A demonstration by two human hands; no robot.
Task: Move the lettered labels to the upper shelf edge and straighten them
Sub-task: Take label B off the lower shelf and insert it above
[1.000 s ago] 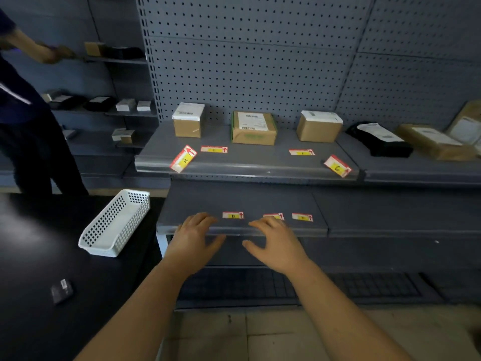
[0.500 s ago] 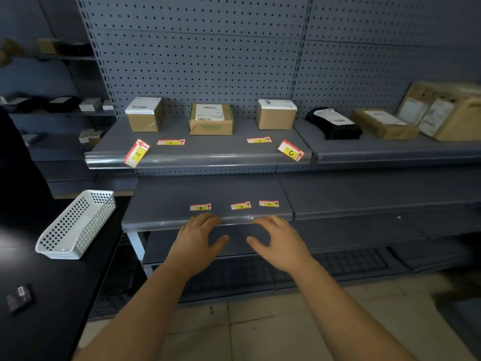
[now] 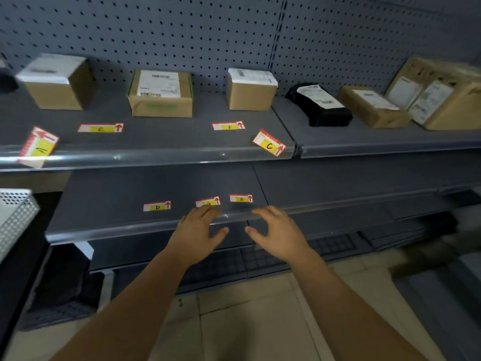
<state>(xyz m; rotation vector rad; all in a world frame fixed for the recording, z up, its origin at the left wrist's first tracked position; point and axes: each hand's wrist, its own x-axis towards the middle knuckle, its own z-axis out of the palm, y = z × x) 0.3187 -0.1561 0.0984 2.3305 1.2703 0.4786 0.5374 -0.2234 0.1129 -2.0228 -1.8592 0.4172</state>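
- Lettered red-and-yellow paper labels D (image 3: 157,206), G (image 3: 207,202), B (image 3: 241,198) lie on grey metal lower shelf (image 3: 104,204), near its front edge.
- Left hand (image 3: 197,230), right hand (image 3: 278,230): fingers loose, empty, poised there, likely for G.

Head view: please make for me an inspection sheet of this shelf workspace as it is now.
Surface: grey upper shelf and lower shelf.
Job's things: labels A, E, F, C on the upper shelf, A and C crooked; D, G, B on the lower shelf.
Clutter: cardboard boxes and a black parcel on the upper shelf.
Hands: left hand and right hand open, empty, at the lower shelf's front edge.
Cables: nothing seen.
Surroundings: pegboard wall, white basket at left.
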